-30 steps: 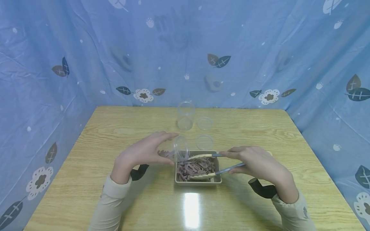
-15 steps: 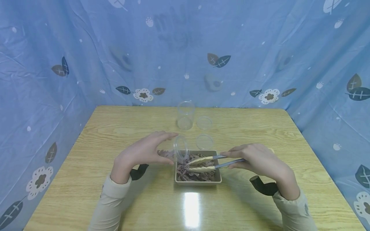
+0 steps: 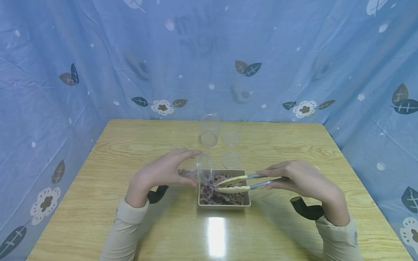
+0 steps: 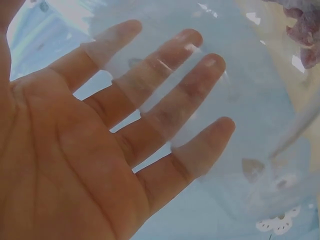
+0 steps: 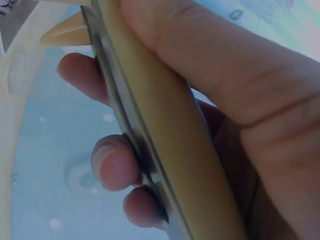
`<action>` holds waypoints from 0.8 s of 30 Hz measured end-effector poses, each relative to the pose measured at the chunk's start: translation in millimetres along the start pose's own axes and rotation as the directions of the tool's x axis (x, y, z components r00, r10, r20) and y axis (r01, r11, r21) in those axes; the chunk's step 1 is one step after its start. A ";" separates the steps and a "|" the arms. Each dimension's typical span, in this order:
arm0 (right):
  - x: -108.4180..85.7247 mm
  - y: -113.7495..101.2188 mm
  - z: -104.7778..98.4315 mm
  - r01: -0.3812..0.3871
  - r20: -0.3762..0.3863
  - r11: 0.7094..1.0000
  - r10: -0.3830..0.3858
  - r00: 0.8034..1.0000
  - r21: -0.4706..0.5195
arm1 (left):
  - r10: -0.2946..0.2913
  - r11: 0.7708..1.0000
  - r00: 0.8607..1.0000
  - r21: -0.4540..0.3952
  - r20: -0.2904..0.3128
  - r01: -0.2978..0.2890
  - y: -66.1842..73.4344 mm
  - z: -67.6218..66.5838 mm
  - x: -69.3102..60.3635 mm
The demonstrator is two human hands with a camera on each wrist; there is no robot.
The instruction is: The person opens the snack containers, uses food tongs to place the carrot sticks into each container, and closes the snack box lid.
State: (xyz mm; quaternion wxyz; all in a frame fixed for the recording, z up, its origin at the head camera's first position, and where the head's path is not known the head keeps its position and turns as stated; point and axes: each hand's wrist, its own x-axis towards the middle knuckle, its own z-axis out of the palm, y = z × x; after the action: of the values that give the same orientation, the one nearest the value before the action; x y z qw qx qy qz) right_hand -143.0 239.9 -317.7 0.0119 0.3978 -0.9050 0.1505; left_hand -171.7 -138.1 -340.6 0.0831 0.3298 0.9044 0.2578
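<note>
My left hand (image 3: pixel 156 172) holds a clear plastic jar (image 3: pixel 205 168) tipped on its side, its mouth facing right over a beige rectangular tray (image 3: pixel 224 207). Some greyish-purple strips lie inside the jar, and more strips (image 3: pixel 207 197) fill the tray. In the left wrist view, the fingers (image 4: pixel 187 95) show through the clear wall. My right hand (image 3: pixel 298 181) grips a pair of metal tongs (image 3: pixel 262 184) with cream-coloured tips, which reach into the tray near the jar's mouth. Whether the tips pinch any strips is hard to tell. The right wrist view shows thumb and fingers around the handle (image 5: pixel 160 125).
Behind the tray stands a second clear jar (image 3: pixel 210 130), upright. Two clear round lids, a far one (image 3: pixel 231 139) and a nearer one (image 3: pixel 231 160), lie on the wooden table (image 3: pixel 147 134). A blue patterned curtain (image 3: pixel 209 58) surrounds the table's back and sides.
The tongs' arms have come from wide apart to closer together, and the right hand has drawn slightly to the right. The left hand and its jar have stayed in place.
</note>
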 end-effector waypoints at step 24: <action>-6.2 4.5 -12.0 0.133 -0.247 0.984 -0.159 0.956 -0.117 | 0.122 0.979 0.992 0.164 0.003 -0.121 20.7 21.5 13.7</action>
State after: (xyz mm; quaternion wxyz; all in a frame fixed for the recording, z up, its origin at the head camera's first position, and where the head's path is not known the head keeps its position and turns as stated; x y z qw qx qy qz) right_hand -143.1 250.6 -308.3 0.1592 0.4397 -0.8704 0.1543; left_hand -163.9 -107.1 -347.9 0.0366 0.3893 0.9009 0.1885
